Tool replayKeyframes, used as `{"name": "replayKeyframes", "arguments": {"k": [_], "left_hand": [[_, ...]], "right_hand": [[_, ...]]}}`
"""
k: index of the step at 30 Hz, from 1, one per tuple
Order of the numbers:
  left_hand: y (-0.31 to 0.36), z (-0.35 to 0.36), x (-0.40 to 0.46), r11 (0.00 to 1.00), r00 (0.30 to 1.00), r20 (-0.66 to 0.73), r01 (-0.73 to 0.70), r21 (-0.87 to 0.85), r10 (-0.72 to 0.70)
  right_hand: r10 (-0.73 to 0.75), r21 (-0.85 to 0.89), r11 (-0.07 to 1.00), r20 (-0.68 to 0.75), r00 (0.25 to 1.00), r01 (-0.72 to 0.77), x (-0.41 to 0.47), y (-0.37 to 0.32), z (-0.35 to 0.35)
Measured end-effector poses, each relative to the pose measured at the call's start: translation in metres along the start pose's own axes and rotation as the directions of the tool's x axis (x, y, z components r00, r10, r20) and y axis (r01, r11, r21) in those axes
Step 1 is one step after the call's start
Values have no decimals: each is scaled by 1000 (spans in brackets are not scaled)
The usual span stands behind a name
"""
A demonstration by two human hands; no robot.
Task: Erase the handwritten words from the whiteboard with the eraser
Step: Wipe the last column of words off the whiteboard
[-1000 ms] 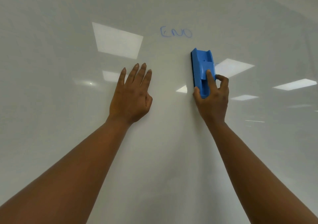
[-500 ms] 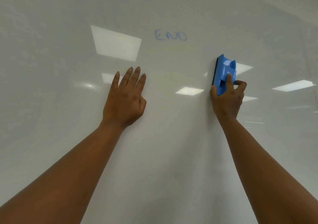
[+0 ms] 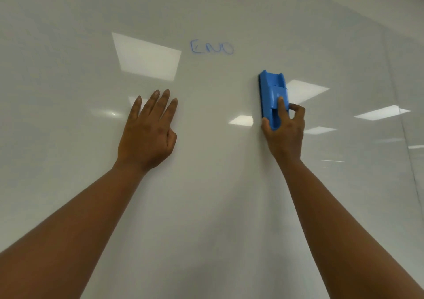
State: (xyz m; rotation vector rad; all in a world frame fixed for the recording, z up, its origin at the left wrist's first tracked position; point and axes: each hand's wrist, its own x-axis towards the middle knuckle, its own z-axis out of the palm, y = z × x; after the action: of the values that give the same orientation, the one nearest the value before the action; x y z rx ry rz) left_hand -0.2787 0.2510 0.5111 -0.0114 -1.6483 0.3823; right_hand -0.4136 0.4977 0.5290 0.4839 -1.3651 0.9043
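Whiteboard (image 3: 218, 184) mostly clean | word (image 3: 212, 48) unerased above | right hand (image 3: 283, 130) clamped on eraser (image 3: 273, 99), below-right of word | left hand (image 3: 148, 133) flat, fingers together

Around the blue word (image 3: 212, 48), the whiteboard (image 3: 206, 207) lies bare on every side. My eraser (image 3: 273, 96), gripped in my right hand (image 3: 284, 133), sits below and to the right of the word, with open board between them. My left hand (image 3: 146, 135), spread flat, rests below and left of the word, well apart from it.
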Motion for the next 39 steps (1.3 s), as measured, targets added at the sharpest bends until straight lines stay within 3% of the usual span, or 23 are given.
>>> {"name": "replayKeyframes", "arguments": {"k": [10, 17, 21, 28, 39], "left_hand": [[1, 1, 0, 1000, 1000, -13, -4, -7, 4], [2, 2, -1, 1000, 1000, -26, -6, -10, 6], [1, 2, 0, 1000, 1000, -27, -7, -4, 7], [1, 3, -1, 1000, 1000, -30, -1, -14, 0], [-1, -5, 3, 1000, 999, -33, -11, -19, 11]], "right_hand": [[347, -44, 935, -99, 933, -353, -32, 57, -22], [497, -53, 851, -238, 835, -522, -82, 40, -21], [452, -45, 879, -238, 859, -475, -103, 8, -12], [182, 2, 983, -135, 974, -183, -121, -23, -5], [227, 24, 974, -151, 962, -226, -63, -35, 12]]}}
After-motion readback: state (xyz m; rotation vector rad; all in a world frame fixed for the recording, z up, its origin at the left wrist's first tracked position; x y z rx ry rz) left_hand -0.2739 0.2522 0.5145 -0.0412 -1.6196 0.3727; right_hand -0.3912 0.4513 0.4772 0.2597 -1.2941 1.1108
